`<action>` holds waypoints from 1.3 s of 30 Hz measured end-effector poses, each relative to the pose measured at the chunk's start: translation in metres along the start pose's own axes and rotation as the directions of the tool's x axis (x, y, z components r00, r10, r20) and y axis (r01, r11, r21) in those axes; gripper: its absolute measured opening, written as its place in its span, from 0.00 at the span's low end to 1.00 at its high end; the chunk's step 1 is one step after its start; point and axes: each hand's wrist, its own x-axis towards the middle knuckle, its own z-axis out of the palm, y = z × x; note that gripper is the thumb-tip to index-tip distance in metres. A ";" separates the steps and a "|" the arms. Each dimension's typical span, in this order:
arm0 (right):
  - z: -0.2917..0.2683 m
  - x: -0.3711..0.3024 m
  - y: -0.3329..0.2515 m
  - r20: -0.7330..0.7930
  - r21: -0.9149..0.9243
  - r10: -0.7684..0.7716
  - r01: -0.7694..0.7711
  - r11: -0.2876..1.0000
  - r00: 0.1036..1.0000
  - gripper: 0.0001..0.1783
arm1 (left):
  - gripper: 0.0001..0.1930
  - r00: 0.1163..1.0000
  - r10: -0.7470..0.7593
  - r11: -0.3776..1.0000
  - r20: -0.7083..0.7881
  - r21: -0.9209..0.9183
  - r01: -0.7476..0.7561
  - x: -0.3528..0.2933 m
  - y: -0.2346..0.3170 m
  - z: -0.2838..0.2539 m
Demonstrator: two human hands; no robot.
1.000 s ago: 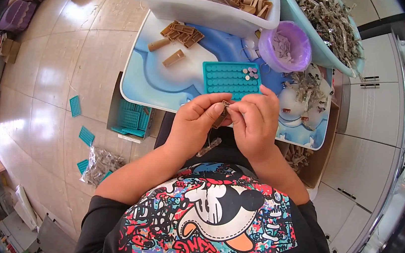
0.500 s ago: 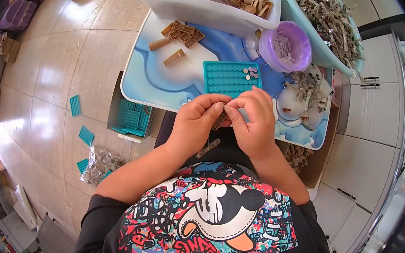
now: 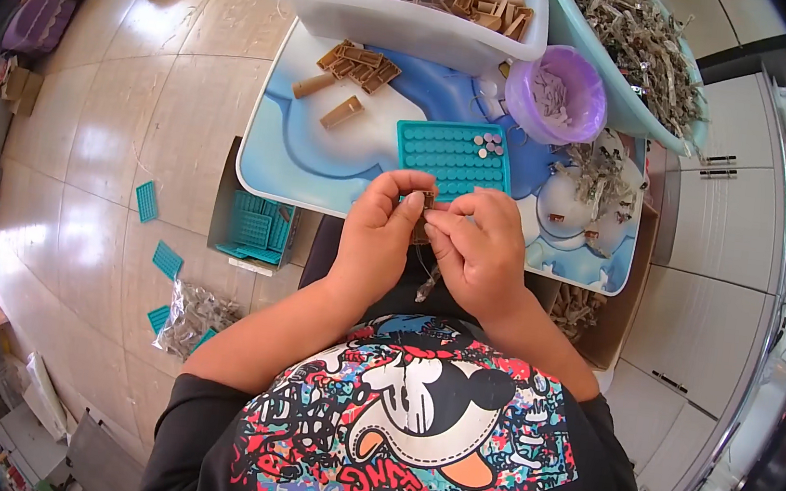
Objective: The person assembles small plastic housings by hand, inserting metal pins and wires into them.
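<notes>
At the table's near edge, my left hand (image 3: 381,234) is closed on a small brown plastic case (image 3: 421,233), gripping it between thumb and fingers. My right hand (image 3: 479,255) pinches at the same case from the right, its index finger and thumb against the case's side. My fingers cover most of the piece. Below it dangles a thin wire with a small greyish clump (image 3: 427,284) at its end. Just beyond my hands lies a teal tray (image 3: 442,154) with rows of round hollows; several small round discs (image 3: 489,144) sit at its right side.
Loose brown cases (image 3: 360,65) lie at the table's far left, below a white bin (image 3: 398,28) of more. A purple-lined bucket (image 3: 589,103) and a pale-green basin (image 3: 612,106) of wired parts stand at right. A wire pile (image 3: 604,177) lies near. A box (image 3: 222,216) holds teal trays.
My right hand has shifted slightly down along the case, its fingers now more curled. The case stands more upright in my left hand, and the dangling clump has swung right.
</notes>
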 end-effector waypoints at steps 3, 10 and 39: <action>0.001 0.001 -0.001 -0.004 0.030 0.034 -0.034 0.999 0.999 0.09 | 0.07 0.999 0.041 0.999 0.025 -0.014 -0.041 0.000 -0.003 -0.002; -0.010 0.005 -0.018 0.087 0.100 0.174 -0.182 0.978 0.981 0.14 | 0.09 0.998 0.048 0.990 0.027 -0.132 -0.044 -0.001 0.005 0.001; -0.005 0.011 -0.011 0.128 0.135 0.022 -0.039 0.990 0.992 0.08 | 0.10 0.993 -0.111 0.982 -0.032 -0.157 0.105 0.006 0.008 -0.004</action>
